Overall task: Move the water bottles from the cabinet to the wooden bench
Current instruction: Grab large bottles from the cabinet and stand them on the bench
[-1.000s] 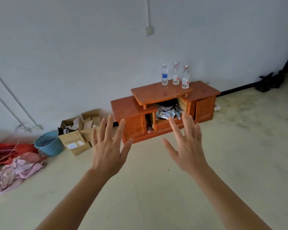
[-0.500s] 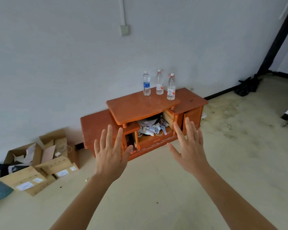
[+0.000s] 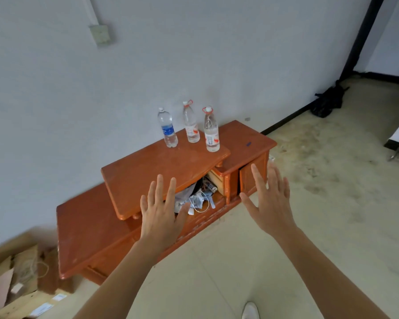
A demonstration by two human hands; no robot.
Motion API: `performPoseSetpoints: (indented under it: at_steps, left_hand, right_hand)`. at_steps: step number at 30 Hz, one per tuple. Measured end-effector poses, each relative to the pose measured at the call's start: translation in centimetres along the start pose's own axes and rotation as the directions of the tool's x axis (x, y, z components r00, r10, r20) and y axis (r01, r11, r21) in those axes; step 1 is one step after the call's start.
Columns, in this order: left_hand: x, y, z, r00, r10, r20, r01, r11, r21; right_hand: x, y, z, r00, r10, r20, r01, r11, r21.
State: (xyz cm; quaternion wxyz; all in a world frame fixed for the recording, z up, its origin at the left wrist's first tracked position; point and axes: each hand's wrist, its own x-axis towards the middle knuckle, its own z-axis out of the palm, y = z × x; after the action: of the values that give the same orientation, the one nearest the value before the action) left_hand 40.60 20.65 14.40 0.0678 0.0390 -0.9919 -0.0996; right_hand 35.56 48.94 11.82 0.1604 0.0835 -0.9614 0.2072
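Head view: the left hand point(image 3: 160, 217) and right hand point(image 3: 271, 203) hover with fingers spread, holding nothing, likely readying a reach. Three water bottles point(image 3: 191, 127) stand upright on the far side of the cabinet point(image 3: 148, 171) top, well apart from both hands. Compared with half a second ago, the cabinet looms nearer; no bench shows.

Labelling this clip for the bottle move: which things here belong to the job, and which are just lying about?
Job: blue-label bottle, middle red-label bottle, right red-label bottle, all upright on the cabinet; left hand, right hand, both empty.
Lying about: cardboard boxes, papers and cables inside the cabinet, black bag by the wall.
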Motion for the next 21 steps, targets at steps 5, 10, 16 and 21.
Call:
performPoseSetpoints:
  at_steps: [5,10,16,21]
  left_hand:
    - [12.3,2.9,1.6,0.997,-0.069,0.022,0.069,0.998,-0.009]
    - [20.9,3.1,3.4,0.987,-0.146,0.067,0.148,0.988,-0.037]
    - [33.8,0.3,8.4,0.974,-0.175,0.143,0.192,0.974,-0.117]
    - [44.4,-2.6,11.8,0.964,-0.182,0.192,0.216,0.961,-0.171]
  right_hand:
    - [13.9,3.2,1.6,0.996,-0.072,0.048,0.072,0.997,-0.005]
    - [24.1,4.9,4.3,0.987,-0.1,0.123,0.099,0.995,0.011]
    - [35.1,6.5,11.8,0.975,-0.046,0.215,0.038,0.998,0.042]
    - [43.8,6.5,16.8,0.961,-0.002,0.275,-0.003,1.0,0.018]
